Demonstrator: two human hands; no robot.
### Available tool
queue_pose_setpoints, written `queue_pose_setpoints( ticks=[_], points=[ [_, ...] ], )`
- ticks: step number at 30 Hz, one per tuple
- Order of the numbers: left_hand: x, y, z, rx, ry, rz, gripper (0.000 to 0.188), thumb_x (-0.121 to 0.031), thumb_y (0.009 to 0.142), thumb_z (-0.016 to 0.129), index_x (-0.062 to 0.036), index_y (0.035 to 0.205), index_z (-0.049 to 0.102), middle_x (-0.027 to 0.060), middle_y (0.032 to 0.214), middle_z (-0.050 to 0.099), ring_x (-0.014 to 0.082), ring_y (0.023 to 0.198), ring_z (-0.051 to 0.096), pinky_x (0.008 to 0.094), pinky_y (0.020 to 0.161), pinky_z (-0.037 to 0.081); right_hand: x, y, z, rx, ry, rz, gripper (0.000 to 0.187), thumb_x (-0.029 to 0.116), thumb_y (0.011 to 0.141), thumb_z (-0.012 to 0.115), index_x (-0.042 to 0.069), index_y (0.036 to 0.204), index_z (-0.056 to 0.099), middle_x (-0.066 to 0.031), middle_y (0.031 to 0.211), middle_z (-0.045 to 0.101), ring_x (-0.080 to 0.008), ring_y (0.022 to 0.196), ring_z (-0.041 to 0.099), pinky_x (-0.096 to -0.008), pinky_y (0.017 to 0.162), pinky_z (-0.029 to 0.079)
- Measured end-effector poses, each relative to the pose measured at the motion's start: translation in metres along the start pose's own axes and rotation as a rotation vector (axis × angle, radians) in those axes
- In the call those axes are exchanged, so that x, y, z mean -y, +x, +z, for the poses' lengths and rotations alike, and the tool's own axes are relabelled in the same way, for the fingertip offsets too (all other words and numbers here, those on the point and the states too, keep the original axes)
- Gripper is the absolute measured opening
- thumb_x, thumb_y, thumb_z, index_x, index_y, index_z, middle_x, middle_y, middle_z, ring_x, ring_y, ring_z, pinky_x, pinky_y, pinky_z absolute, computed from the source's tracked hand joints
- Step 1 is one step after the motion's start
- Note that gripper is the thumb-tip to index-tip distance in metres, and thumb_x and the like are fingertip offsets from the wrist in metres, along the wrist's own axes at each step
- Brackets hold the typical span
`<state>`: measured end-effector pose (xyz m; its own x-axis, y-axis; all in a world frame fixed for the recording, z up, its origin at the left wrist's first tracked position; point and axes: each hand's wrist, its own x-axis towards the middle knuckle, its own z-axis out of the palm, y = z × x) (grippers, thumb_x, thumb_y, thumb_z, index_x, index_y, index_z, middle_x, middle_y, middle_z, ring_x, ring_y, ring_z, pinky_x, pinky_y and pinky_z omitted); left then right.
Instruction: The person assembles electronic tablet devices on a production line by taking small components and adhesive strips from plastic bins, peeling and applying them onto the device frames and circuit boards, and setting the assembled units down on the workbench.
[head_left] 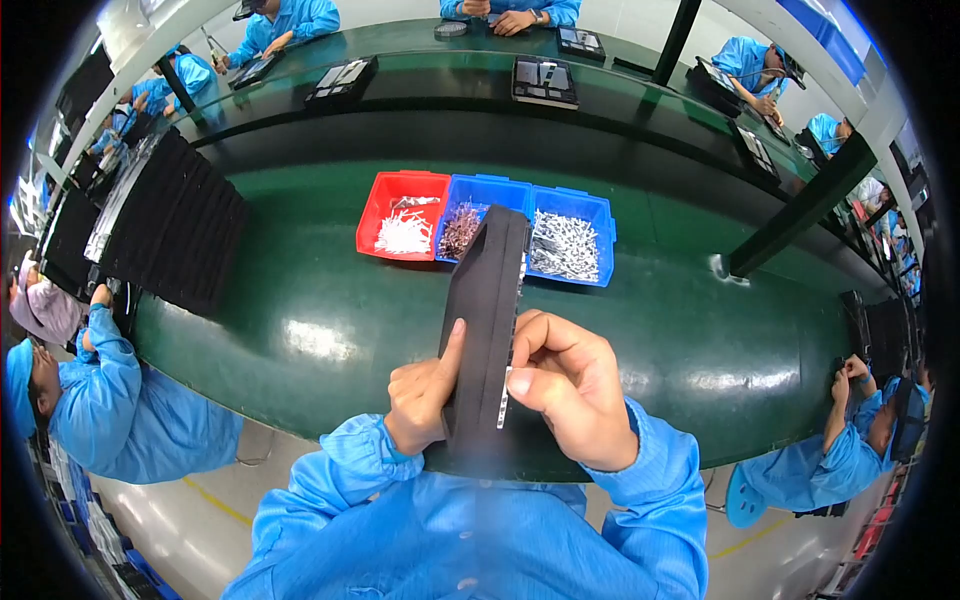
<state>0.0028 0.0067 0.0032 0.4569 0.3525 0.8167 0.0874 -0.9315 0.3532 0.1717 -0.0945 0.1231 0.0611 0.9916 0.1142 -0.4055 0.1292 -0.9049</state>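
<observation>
Just in front of me, above the bench, a flat black tray point(470, 345) is held up on its edge, its dark back turned to the left. My left hand point(425, 400) grips it from the left near its lower end, with the index finger stretched along the back. My right hand point(575, 390) is closed at the tray's right side. Its thumb and bent forefinger pinch at the upper end of a white label strip point(503, 402) lying along the tray's narrow side. The tray's front face is mostly hidden from this angle.
Beyond the tray stand a red bin point(365, 225) of white pieces, a blue bin point(490, 183) of brownish small parts and another blue bin point(609, 240) of silvery-white ones. A tall stack of black trays point(175, 225) rises at left. A dark post point(800, 210) stands right. Co-workers sit on both sides.
</observation>
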Motion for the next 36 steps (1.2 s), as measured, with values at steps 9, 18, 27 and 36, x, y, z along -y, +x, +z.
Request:
queue_pose_setpoints(
  ticks=[9, 18, 27, 36],
  points=[
    [-0.002, -0.003, 0.002, 0.046, 0.052, 0.019, 0.08, -0.007, 0.061, 0.072, 0.0166, 0.136, 0.059, 0.004, 0.055, 0.048, 0.015, 0.043, 0.05, 0.0311, 0.044, 0.042, -0.012, -0.004, 0.007, -0.106, 0.11, -0.002, 0.025, -0.003, 0.087, 0.054, 0.004, 0.109, 0.044, -0.0049, 0.101, 0.05, -0.0119, 0.091, 0.049, -0.0288, 0.084, 0.043],
    [-0.002, 0.0, 0.001, 0.043, 0.047, 0.026, 0.08, -0.009, 0.062, 0.073, 0.0157, 0.137, 0.059, 0.0036, 0.054, 0.047, 0.0146, 0.043, 0.05, 0.0313, 0.044, 0.041, -0.036, -0.013, 0.015, -0.07, 0.095, -0.226, 0.049, 0.002, 0.07, 0.058, 0.004, 0.116, 0.042, -0.0105, 0.115, 0.042, -0.0188, 0.105, 0.043, -0.0324, 0.099, 0.036],
    [-0.004, 0.001, 0.004, 0.019, 0.035, 0.015, 0.079, -0.009, 0.064, 0.075, 0.0149, 0.137, 0.059, 0.003, 0.053, 0.045, 0.0148, 0.042, 0.05, 0.0312, 0.044, 0.041, -0.018, -0.007, 0.006, -0.143, 0.126, -0.035, 0.032, -0.001, 0.089, 0.055, 0.002, 0.12, 0.047, -0.0068, 0.107, 0.055, -0.0125, 0.098, 0.054, -0.0291, 0.088, 0.047],
    [-0.006, 0.001, 0.004, -0.002, 0.091, 0.026, 0.08, -0.008, 0.06, 0.071, 0.0164, 0.135, 0.06, 0.0032, 0.054, 0.046, 0.0142, 0.042, 0.049, 0.0314, 0.043, 0.04, -0.014, -0.01, 0.006, -0.155, 0.195, 0.033, 0.044, -0.001, 0.08, 0.055, 0.004, 0.122, 0.043, -0.0082, 0.111, 0.052, -0.0143, 0.101, 0.051, -0.0295, 0.092, 0.044]
  ],
)
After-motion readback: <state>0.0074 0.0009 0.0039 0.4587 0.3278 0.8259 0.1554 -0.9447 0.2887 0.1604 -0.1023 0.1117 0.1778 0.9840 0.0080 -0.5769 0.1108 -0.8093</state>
